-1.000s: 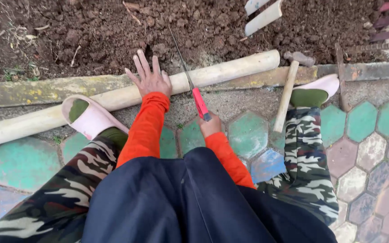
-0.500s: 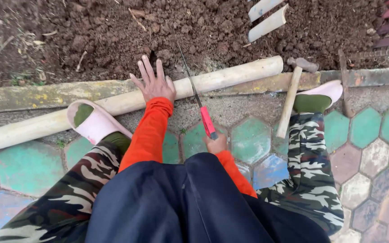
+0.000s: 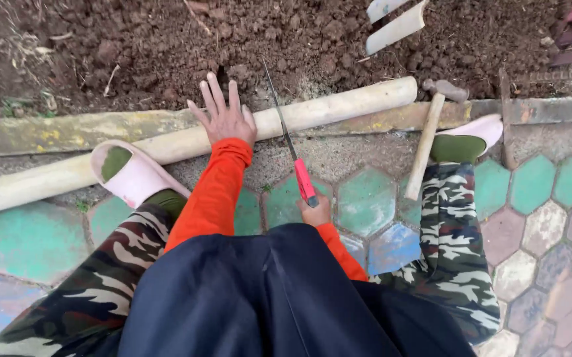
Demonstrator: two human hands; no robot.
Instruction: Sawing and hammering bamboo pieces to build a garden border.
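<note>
One pale bamboo pole (image 3: 339,109) lies across the scene, running from the near left up to the far right, along the kerb (image 3: 68,132) between the dark soil (image 3: 134,46) and the hexagon paving (image 3: 365,198). The left hand (image 3: 226,119) presses flat on the pole near its middle, fingers spread apart and pointing toward the soil. One handsaw (image 3: 289,142) crosses the pole just right of that hand, its thin blade reaching to the far side and its red handle toward the person. The right hand (image 3: 315,211) is clamped around the near end of that red handle, fingers curled closed.

One hammer (image 3: 431,132) with a wooden handle lies on the right, its head just beside the pole's far right end. Two pink slippers show: one (image 3: 130,175) near the pole on the left, one (image 3: 467,135) on the right beside the hammer. Two short pale split pieces (image 3: 395,23) lie on the soil at the far right.
</note>
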